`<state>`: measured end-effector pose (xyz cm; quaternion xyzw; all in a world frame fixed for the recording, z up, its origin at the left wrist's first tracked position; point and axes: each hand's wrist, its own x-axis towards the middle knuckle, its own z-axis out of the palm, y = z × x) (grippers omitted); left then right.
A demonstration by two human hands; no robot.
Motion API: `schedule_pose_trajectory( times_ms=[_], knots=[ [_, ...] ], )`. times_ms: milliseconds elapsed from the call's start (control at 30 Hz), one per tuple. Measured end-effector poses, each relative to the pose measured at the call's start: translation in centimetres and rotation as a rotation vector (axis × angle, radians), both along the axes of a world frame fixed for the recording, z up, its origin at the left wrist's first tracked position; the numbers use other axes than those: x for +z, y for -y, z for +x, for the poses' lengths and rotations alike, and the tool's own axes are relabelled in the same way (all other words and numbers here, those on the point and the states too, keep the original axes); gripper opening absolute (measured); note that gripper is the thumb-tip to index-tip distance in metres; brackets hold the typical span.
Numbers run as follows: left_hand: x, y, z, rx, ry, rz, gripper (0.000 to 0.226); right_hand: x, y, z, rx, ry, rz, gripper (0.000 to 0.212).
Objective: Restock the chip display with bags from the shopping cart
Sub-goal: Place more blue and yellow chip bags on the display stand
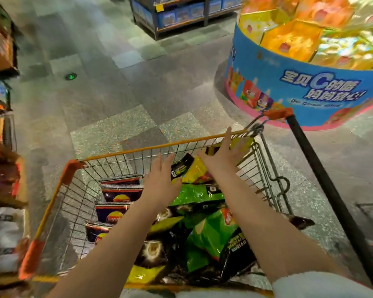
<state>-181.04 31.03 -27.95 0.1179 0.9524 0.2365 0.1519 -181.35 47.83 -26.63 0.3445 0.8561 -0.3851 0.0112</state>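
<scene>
Reaching into a wire shopping cart (125, 151), a person's left hand (159, 181) and right hand (222, 157) were spread flat, fingers straight, gripping nothing. Between them at the far end lay a yellow chip bag (197, 171); green chip bags (211, 231) and dark blue ones (121, 193) filled the near and left parts. The chip display (2, 183) (blurred) stood left. Closing both palms on the yellow bag's sides, gently, would likely avoid crushing it.

Floor (116, 67): grey speckled tiles in lighter and darker squares. A small green mark (71, 77) lies on it at upper left. Round promotional stand (299, 87): blue banner, pink base, yellow boxes stacked on top. Shelving unit (177, 16) behind: blue packages.
</scene>
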Motion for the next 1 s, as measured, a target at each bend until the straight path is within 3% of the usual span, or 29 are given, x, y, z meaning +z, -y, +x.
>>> schedule_pose_trajectory(
  times_ms=[133,367,600,767,833,933,1000],
  knots=[
    [-0.4,-0.1,-1.5,-0.024,0.030,0.005,0.072,-3.2,0.4,-1.2,-0.071,0.046,-0.107,0.097],
    [-1.4,0.1,-3.8,-0.103,0.066,-0.020,0.072,-5.3,-0.3,-0.6,-0.139,-0.078,-0.123,0.043],
    [0.5,0.1,-7.1,-0.236,0.042,0.153,0.083,-1.1,-0.7,2.8,-0.156,-0.382,-0.245,0.038],
    [2.7,-0.4,-10.2,-0.476,0.039,0.268,0.133,3.6,-2.1,7.2,-0.214,-0.466,-0.420,0.021],
    [2.9,-1.1,-10.4,-0.549,0.041,0.286,0.137,4.8,-2.8,9.0,-0.317,-0.484,-0.464,0.016],
    [2.4,-2.5,-8.9,-0.619,0.173,0.347,0.133,5.8,-3.6,11.2,-0.454,-0.637,-0.644,0.016],
    [1.8,-3.3,-7.3,-0.628,0.367,0.436,0.142,6.2,-3.9,12.6,-0.496,-0.698,-0.749,0.018]
  ],
)
